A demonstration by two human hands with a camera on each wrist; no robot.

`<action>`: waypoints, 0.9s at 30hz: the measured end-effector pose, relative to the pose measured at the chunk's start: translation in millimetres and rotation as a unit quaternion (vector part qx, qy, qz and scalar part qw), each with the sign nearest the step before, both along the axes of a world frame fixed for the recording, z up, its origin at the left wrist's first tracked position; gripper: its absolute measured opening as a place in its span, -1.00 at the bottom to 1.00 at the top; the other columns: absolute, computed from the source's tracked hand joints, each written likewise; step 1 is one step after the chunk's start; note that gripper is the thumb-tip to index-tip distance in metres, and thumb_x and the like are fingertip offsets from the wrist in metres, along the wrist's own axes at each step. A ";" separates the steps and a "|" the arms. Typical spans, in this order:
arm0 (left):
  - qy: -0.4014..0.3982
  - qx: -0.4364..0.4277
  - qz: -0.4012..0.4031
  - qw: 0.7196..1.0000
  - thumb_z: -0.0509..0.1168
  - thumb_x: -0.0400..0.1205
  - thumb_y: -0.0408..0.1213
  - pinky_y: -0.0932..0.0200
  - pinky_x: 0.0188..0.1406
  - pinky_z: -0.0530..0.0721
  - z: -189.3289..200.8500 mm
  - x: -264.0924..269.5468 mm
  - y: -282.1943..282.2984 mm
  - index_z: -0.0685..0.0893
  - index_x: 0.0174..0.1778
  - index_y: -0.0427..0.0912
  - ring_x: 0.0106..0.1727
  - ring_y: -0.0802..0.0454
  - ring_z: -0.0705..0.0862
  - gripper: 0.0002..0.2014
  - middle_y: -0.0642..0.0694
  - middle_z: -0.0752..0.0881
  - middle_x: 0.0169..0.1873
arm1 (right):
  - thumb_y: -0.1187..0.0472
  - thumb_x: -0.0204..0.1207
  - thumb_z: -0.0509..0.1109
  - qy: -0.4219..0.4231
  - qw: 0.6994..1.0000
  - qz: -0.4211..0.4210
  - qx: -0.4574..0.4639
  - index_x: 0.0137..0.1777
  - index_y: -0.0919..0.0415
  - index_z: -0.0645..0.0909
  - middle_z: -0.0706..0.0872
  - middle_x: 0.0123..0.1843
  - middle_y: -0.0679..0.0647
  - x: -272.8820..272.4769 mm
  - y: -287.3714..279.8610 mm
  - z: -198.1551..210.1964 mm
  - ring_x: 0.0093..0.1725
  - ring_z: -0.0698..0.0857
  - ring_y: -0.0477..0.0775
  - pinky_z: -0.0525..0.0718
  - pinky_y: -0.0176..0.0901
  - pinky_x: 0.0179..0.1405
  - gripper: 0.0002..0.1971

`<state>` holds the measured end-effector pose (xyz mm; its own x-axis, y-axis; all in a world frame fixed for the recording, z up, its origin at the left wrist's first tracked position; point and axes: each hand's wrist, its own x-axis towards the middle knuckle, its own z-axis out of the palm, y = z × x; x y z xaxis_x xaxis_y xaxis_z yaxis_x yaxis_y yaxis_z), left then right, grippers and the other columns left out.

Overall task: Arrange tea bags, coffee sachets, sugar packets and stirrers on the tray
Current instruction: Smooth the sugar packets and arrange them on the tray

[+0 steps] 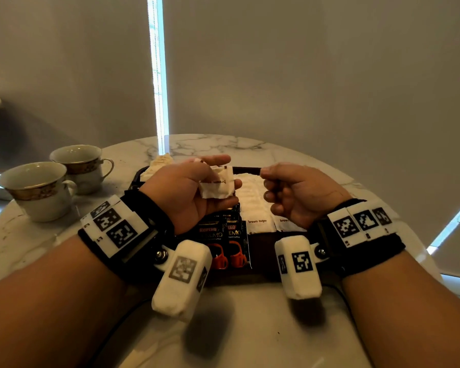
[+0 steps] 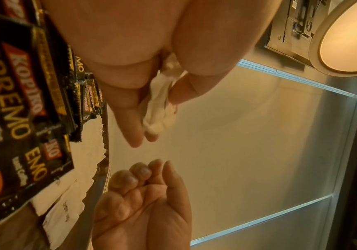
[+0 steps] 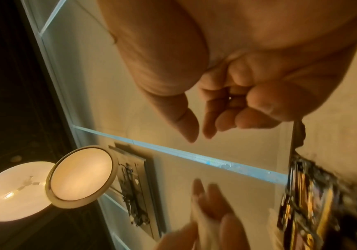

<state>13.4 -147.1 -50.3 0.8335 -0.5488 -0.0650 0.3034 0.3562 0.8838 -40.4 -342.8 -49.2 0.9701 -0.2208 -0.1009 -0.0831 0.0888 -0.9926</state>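
My left hand (image 1: 231, 172) is raised over the dark tray (image 1: 262, 251) and pinches a small bunch of white brown-sugar packets (image 1: 218, 185) between thumb and fingers; the left wrist view shows the packets (image 2: 160, 108) edge-on. Just to its right, my right hand (image 1: 266, 181) hovers with loosely curled fingers and holds nothing, its thumb tip close to the packets. On the tray lie black coffee sachets (image 1: 223, 240) at the near left and rows of white sugar packets (image 1: 255, 205) in the middle. Both hands hide part of the tray.
Two gold-banded cups (image 1: 35, 189) (image 1: 83, 166) stand on the round marble table (image 1: 250, 328) to the left of the tray. A pale beige heap, perhaps tea bags (image 1: 160, 164), lies at the tray's far left corner. A dark cable (image 1: 122, 314) runs under my left forearm.
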 end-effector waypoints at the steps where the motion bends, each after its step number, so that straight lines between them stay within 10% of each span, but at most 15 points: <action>1: -0.005 0.003 0.000 1.000 0.13 0.69 -0.58 -0.11 -0.11 0.86 -1.1 0.1 -0.2 0.72 0.23 -0.23 -0.02 -0.21 0.87 -0.66 -0.36 0.71 0.18 | 0.21 0.53 0.47 -0.010 1.000 0.015 -0.003 -0.11 0.17 0.58 0.55 -0.33 0.02 -0.8 6.3 -0.3 -0.38 0.51 -0.03 0.38 -0.22 -0.50 -0.89; 6: -0.024 0.012 0.014 1.000 0.43 0.48 -0.44 0.10 -0.37 0.76 -4.0 -0.3 -0.5 0.70 0.07 -0.17 -0.23 -0.07 0.83 -0.75 -0.18 0.82 -0.11 | 0.13 0.23 0.60 -0.027 0.998 0.054 -0.034 -0.07 0.20 0.64 0.66 -0.32 0.02 -3.5 26.5 -2.4 -0.38 0.56 -0.04 0.44 -0.18 -0.46 -0.69; 22: -0.004 0.042 0.014 0.999 0.28 0.69 -0.40 0.30 -0.52 0.50 0.0 0.4 -0.6 0.62 -0.17 -0.17 -0.51 0.08 0.50 -0.87 -0.21 0.70 -0.22 | 0.40 0.64 0.30 -0.061 0.996 0.007 0.066 -0.08 0.26 0.56 0.77 -0.27 0.15 -3.6 34.1 3.1 -0.41 0.75 0.04 0.67 -0.21 -0.50 -0.91; 27: -0.008 0.058 -0.012 0.998 0.35 0.65 -0.27 0.21 -0.43 0.51 -1.0 1.2 3.0 0.68 0.28 -0.30 -0.34 -0.03 0.69 -0.69 -0.27 0.71 0.02 | 0.40 0.66 0.30 -0.077 0.993 -0.016 0.087 -0.03 0.29 0.60 0.77 -0.31 0.14 -2.6 34.4 2.9 -0.36 0.77 0.09 0.71 -0.18 -0.52 -0.93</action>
